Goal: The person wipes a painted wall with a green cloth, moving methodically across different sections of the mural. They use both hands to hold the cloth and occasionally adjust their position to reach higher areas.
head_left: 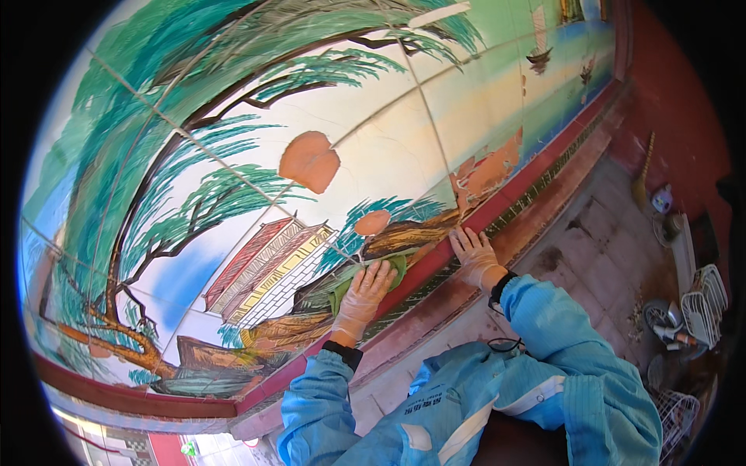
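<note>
A painted tile mural point(388, 167) fills most of the view, showing green trees, a pagoda-like building point(268, 268), brown rocks and water. My left hand point(364, 301), in a thin clear glove, presses a folded green cloth point(399, 268) against the painted rocks near the lower edge. Part of the cloth is hidden under the fingers. To the right, my gloved right hand point(475, 258) rests on the dark red border point(509, 194) below the mural, fingers spread and holding nothing.
Bare orange-brown patches point(311, 161) show where the painted surface has come off. Below the border runs a ledge, then a paved floor point(587, 248). At the right lie a white wire rack point(705, 307), a broom point(642, 182) and other clutter beside a red wall.
</note>
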Available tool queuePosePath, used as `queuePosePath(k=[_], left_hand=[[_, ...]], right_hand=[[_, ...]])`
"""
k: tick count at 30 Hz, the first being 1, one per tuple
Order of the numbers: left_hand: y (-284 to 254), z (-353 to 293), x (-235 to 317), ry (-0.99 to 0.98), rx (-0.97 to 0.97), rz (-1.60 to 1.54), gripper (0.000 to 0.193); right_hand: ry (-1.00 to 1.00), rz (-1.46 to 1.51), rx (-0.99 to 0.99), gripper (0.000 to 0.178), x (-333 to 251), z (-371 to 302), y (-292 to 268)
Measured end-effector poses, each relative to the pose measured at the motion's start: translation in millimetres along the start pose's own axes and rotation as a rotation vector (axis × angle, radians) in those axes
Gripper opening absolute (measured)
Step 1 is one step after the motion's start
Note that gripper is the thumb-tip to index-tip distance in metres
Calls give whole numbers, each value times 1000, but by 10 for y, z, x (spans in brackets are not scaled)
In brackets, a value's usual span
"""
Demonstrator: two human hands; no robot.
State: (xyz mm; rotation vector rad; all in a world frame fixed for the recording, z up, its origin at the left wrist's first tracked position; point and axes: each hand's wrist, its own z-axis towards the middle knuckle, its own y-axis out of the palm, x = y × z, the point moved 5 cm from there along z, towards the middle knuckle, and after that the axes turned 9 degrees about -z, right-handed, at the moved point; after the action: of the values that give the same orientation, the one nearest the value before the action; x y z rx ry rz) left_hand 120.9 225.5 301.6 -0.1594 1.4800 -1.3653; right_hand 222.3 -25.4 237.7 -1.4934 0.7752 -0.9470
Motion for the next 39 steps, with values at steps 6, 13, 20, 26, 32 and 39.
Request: queuePosePath(k=[6,13,20,26,32,39], left_hand=[[-295,125,-137,-37,26,-52,51],[-875,349,-555,-146,125,-89,49],[-1402,600,-918,-191,320,46,50],[-1812,760,-1316,-265,363,145,55],[-2230,874,-1659,-287,436,228,56],[-2667,938,-1987,-342,538,265,56]], right_hand=[[-33,78,-91,83,34,-44,-113],[-17,66,-94,103,31,-9,-69],[0,126,-83,110,41,-8,-100],[-3,71,-140,105,44,-12,-119],[-9,106,-164,104,59,-26,-122],[-4,150,-115,106,65,-33,-67]])
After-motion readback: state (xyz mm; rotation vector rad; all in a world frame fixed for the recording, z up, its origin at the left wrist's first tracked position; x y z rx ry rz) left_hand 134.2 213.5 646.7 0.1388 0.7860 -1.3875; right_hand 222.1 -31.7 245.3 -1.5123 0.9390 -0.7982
